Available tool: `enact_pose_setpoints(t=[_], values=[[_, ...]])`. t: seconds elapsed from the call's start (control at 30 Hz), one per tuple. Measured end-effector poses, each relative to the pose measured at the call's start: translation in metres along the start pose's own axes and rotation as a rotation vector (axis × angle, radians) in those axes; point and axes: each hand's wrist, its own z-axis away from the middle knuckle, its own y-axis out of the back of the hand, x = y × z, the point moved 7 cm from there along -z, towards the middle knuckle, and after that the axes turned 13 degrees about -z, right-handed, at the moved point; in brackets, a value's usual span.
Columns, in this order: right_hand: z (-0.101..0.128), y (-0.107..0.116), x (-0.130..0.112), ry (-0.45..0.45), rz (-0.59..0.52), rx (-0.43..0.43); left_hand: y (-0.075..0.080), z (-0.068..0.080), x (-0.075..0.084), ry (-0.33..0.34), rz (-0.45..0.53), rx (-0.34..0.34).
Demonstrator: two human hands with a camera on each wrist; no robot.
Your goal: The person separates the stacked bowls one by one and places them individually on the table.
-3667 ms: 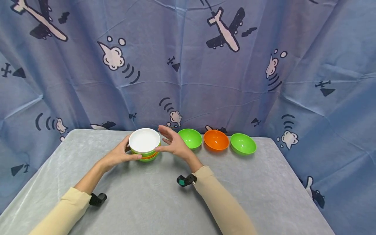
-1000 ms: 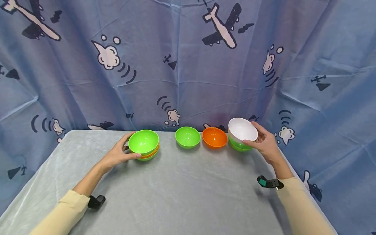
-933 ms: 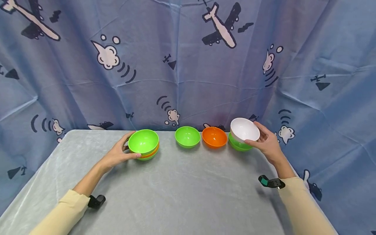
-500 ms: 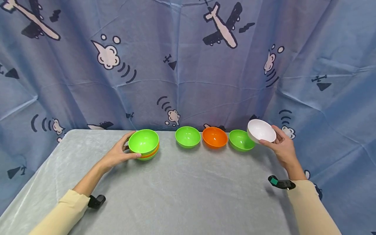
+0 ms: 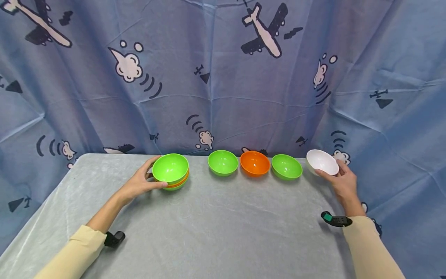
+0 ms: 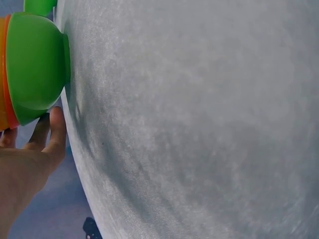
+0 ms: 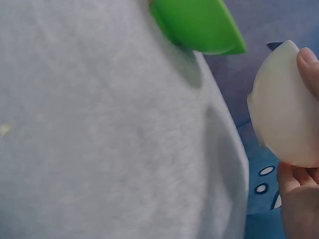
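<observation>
White bowl [image 5: 322, 161] in right hand [image 5: 343, 183], table's right corner

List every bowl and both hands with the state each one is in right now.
white bowl: upright, held at the table's right edge, apart from the row.
right hand: grips the white bowl.
stack of bowls: nested, green on top, standing on the table.
left hand: holds the stack's side.
left green bowl: upright, empty.
orange bowl: upright, empty.
right green bowl: upright, empty.
</observation>
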Motion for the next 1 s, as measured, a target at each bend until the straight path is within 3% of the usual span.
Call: enact_pose_setpoints(t=[0.27, 0.6, 0.77, 1.0], values=[[0.001, 0.001, 0.023, -0.061, 0.067, -0.016, -0.002, 0.0, 0.0, -0.005, -0.005, 0.0], [0.004, -0.003, 0.019, -0.029, 0.116, -0.073, -0.002, -0.001, 0.002, -0.004, -0.017, -0.008], [0.002, 0.0, 0.005, 0.034, 0.101, -0.032, -0.002, -0.001, 0.004, -0.019, -0.028, -0.01], [0.004, -0.001, -0.025, 0.225, -0.007, 0.117, -0.003, -0.002, 0.002, -0.007, -0.041, -0.005]])
